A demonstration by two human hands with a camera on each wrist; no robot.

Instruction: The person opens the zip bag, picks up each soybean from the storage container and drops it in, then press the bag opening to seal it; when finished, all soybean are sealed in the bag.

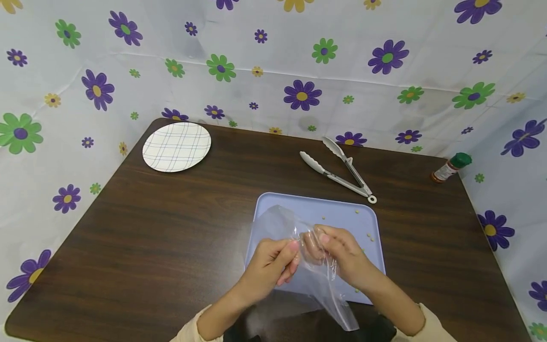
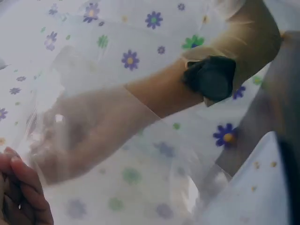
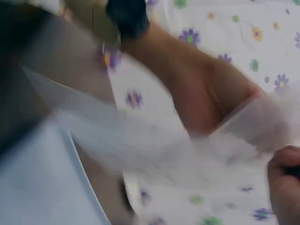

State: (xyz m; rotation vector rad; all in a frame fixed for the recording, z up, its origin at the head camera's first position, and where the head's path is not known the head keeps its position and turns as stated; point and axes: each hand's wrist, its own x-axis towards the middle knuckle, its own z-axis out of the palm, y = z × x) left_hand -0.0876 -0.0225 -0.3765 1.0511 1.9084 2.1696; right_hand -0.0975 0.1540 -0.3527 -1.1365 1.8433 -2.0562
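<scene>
Both hands hold a clear plastic bag point(image 1: 318, 285) above a pale blue tray point(image 1: 282, 199). My left hand point(image 1: 273, 263) pinches the film between thumb and fingers near the bag's middle. Close beside it, my right hand point(image 1: 344, 254) grips the bag with its thumb on the film, and several of its fingers show through the plastic. One end of the bag fans out to the upper left, and a narrow folded end hangs toward me. In the left wrist view, the film point(image 2: 93, 126) overlaps the right hand and part of the forearm.
Small yellow bits point(image 1: 357, 212) lie scattered on the tray. Behind it are spread tongs point(image 1: 342, 180) with pale tips. A white plate point(image 1: 177, 147) with blue lines sits at the back left, and a green-capped shaker point(image 1: 450, 167) at the back right of the brown table point(image 1: 171, 228).
</scene>
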